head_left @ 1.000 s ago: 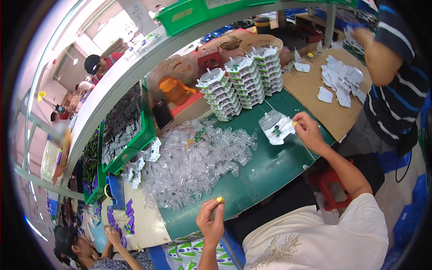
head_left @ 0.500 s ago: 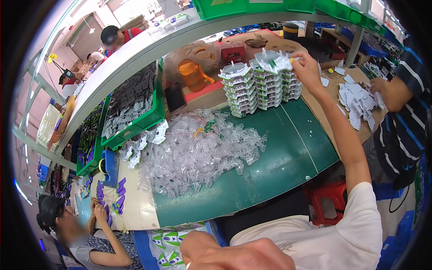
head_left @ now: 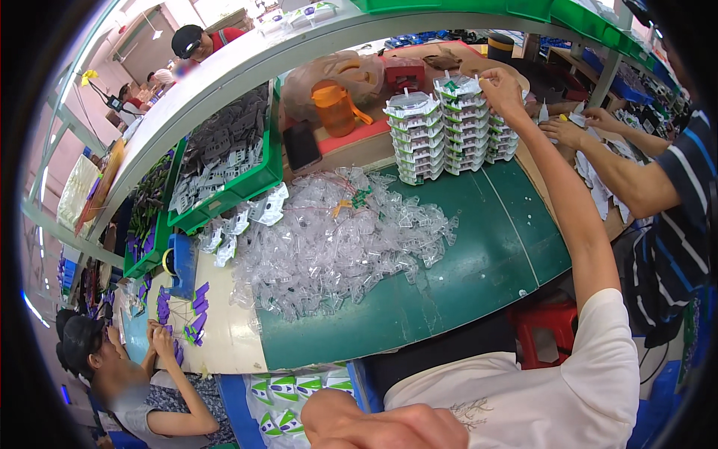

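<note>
My right hand (head_left: 501, 91) reaches across the bench, its fingers closed on the edge of a white plastic housing (head_left: 458, 88) with a green part inside. That housing rests on top of the middle stack (head_left: 464, 138) of similar white and green housings. Another stack (head_left: 416, 142) stands to its left, and a third (head_left: 501, 141) is partly hidden behind my wrist. Low in the view, near my body, is my left hand (head_left: 396, 428); only its back and knuckles show, and its fingertips are out of sight.
A heap of clear plastic parts (head_left: 321, 239) covers the green mat (head_left: 479, 254). Behind it are a green bin (head_left: 262, 176) of grey parts, a phone (head_left: 302, 146) and an orange cup (head_left: 333, 108). A co-worker's hands (head_left: 565, 131) are close on the right; another person (head_left: 161, 389) handles purple parts.
My right hand has lowered the housing from the air onto the middle stack. The co-worker's hands on the right have moved farther back, over the white pieces. The view has shifted slightly.
</note>
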### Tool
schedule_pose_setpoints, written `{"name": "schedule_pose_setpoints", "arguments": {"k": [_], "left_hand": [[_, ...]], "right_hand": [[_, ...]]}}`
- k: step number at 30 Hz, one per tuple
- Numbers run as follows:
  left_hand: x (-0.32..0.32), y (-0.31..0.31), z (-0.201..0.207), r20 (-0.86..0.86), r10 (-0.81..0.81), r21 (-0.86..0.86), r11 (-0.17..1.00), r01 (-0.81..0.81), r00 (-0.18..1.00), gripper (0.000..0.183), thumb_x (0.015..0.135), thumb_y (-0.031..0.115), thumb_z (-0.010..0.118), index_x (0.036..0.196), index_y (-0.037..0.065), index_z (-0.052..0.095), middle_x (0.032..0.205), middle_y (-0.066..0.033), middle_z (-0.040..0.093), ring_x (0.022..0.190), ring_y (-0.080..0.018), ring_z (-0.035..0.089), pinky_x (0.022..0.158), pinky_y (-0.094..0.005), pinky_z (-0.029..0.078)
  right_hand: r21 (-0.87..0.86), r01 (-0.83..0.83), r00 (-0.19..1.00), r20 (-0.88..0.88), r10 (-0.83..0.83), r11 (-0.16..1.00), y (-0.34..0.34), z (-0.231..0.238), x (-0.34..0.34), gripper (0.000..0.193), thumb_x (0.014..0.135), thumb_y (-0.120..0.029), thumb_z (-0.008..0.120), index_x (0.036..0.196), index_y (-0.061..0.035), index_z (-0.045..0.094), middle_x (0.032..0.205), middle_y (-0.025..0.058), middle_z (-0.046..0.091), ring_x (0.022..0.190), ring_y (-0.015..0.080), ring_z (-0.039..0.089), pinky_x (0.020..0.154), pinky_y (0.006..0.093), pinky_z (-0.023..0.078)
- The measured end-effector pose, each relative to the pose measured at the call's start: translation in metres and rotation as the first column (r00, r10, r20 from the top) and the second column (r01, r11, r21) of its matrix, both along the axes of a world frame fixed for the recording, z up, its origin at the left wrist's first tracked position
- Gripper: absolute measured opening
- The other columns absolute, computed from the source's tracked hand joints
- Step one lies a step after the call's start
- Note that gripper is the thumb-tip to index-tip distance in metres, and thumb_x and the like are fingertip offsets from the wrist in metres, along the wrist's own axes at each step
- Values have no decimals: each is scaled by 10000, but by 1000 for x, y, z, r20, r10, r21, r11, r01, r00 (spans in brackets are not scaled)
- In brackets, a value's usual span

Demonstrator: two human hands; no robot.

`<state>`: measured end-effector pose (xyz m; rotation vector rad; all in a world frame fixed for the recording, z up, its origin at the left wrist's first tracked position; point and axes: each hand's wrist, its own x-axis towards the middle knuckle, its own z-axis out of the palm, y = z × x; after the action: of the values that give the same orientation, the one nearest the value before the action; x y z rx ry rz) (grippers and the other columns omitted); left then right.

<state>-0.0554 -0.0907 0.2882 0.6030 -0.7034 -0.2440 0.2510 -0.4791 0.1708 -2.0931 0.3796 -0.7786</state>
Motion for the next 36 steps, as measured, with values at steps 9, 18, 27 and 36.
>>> {"name": "schedule_pose_setpoints", "arguments": {"k": [9,18,27,36], "left_hand": [[14,14,-63,448,282,-679,725,118,848,111,1017,216,531,1114,163,540,953,-102,656,755,-222,619,655,-315,496],[-29,62,-148,35,50,698,713,-60,998,299,841,72,738,1113,18,625,650,20,504,518,-76,409,506,-230,350],[-53,87,-195,-51,224,780,618,-101,973,332,855,42,735,1169,2,635,763,6,592,693,-68,522,644,-228,443],[-42,82,-217,-154,241,742,669,-49,958,292,907,92,705,1186,32,644,785,47,583,707,-28,498,649,-194,421]], "right_hand": [[-283,-14,938,328,111,959,42,5,-23,209,883,-223,684,986,-43,702,686,23,637,618,91,572,594,275,460],[-364,-707,688,-161,707,606,240,-60,-20,165,829,-179,651,880,-40,723,822,157,711,769,329,693,696,434,534],[-238,-553,789,-457,410,799,247,-118,59,181,735,-233,700,787,-70,759,842,187,721,859,324,712,794,435,555],[590,-630,567,-94,818,505,258,-42,32,147,869,-181,557,837,-41,590,807,62,644,701,149,631,647,306,524]]}}
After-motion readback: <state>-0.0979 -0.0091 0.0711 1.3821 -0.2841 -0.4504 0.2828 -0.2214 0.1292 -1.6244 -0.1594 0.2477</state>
